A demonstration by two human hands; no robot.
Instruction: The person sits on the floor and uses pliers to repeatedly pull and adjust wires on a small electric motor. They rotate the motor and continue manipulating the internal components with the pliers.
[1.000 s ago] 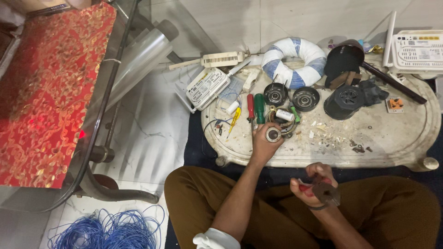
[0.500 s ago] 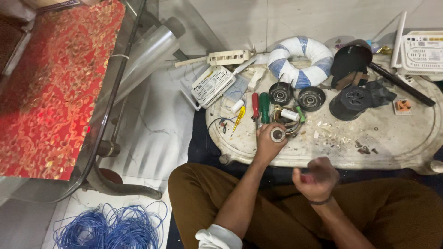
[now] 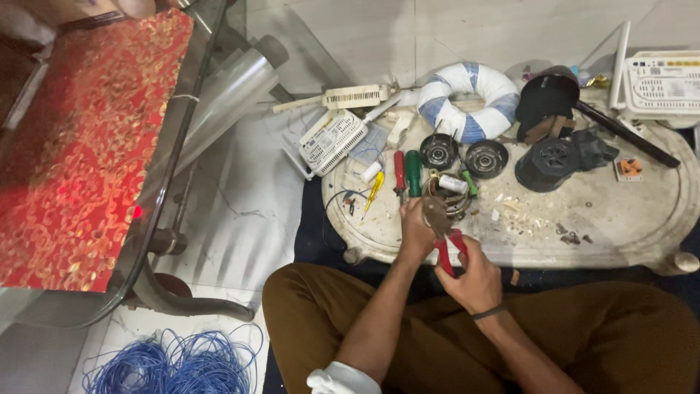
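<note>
Soft indoor light is falling evenly over my low table (image 3: 627,219); glare is streaking the glass tabletop (image 3: 211,109) at ten o'clock, edges bending slightly.

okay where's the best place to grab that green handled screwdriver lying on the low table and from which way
Take the green-handled screwdriver by its thick green handle, coming straight down from above. It lies flat, pointing roughly away from the person, with a red-handled screwdriver close on one side, so a pinch across the handle's far end, clear of the left hand, looks easiest.
</note>
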